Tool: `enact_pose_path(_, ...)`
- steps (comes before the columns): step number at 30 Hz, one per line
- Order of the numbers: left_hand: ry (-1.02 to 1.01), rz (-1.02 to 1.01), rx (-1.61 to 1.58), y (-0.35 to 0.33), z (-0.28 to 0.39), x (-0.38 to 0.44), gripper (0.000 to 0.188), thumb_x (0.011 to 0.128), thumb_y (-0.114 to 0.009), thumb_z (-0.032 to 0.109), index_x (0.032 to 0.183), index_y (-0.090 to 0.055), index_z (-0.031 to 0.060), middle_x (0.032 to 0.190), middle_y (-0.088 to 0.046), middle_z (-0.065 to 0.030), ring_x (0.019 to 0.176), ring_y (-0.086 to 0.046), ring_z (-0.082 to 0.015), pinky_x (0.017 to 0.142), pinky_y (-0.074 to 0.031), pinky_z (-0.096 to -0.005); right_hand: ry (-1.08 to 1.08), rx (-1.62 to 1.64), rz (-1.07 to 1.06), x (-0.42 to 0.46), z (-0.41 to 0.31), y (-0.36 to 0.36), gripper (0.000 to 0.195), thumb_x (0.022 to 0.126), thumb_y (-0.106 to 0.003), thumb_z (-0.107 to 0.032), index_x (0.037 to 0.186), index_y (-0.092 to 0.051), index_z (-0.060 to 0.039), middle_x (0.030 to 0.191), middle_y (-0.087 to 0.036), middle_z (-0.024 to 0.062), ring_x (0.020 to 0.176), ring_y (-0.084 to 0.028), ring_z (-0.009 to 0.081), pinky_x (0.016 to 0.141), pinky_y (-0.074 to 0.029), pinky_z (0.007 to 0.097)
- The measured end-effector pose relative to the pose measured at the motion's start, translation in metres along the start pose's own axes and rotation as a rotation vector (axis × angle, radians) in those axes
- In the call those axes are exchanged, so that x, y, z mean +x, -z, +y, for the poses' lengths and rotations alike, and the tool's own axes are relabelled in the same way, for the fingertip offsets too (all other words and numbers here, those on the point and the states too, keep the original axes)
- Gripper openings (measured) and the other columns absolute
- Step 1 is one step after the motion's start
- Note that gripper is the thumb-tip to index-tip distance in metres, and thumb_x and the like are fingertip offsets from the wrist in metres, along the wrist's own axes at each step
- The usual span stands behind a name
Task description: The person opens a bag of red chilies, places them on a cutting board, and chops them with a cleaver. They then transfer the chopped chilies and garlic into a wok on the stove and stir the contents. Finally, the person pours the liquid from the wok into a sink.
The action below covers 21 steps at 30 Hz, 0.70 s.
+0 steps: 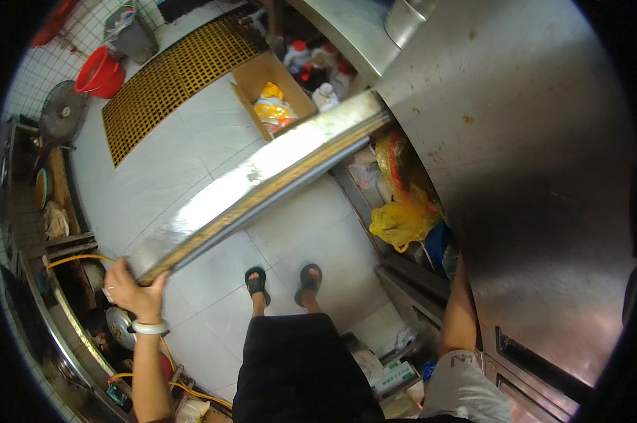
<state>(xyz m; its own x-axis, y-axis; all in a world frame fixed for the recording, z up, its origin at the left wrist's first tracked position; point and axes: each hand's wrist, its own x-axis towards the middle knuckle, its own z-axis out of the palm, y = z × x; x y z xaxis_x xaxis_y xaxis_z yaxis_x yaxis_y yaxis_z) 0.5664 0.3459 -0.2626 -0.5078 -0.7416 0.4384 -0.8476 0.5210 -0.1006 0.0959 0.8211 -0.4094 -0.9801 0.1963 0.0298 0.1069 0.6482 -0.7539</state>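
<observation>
My left hand [136, 293], with a ring and a pale bracelet at the wrist, grips the free edge of an open stainless-steel refrigerator door [276, 164]. Seen from above, the door has a yellowish worn rim and a grey gasket. It stands swung out from a large steel refrigerator [519, 174] on my right. My right forearm reaches along the cabinet's front, and the right hand itself is out of view behind the cabinet's edge. Inside the opening is a yellow plastic bag [400, 224], with a red item and more bags around it.
Beyond the door an open cardboard box [244, 103] holds yellow-and-white packages, beside several bottles [325, 97]. A yellow floor grating [176, 79], a red bucket [102, 73] and a fan [63, 112] are farther off. At left are a lidded pot [120, 327] and a yellow hose [205, 396].
</observation>
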Motion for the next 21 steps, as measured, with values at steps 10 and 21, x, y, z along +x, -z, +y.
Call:
enact_pose_path(10,-0.058,-0.705,-0.880,0.149,0.044,-0.109,0.085,0.062,-0.074,0.027,0.134,-0.034,0.0049,0.119,-0.046,-0.0213,0.106,-0.046,-0.0375,0.095,-0.033,-0.0460,0.507,-0.002,-0.641,-0.300,-0.152,0.075,0.031,0.079,-0.057,0.000,0.110,-0.055,0.0001,0.118,-0.053,0.0185,0.110,-0.051,0.0326,0.093,-0.041,0.0366)
enact_pose_path(21,0.809,-0.832,-1.047,0.057,-0.270,-0.238,0.025,0.077,-0.065,0.012,0.099,-0.060,0.0002,0.079,-0.062,-0.0057,0.068,-0.057,-0.0111,0.062,-0.047,-0.0221,0.743,-0.832,-0.848,-0.366,-0.228,0.089,0.025,0.075,-0.064,-0.015,0.098,-0.062,-0.0068,0.095,-0.063,0.0154,0.093,-0.059,0.0338,0.079,-0.048,0.0424)
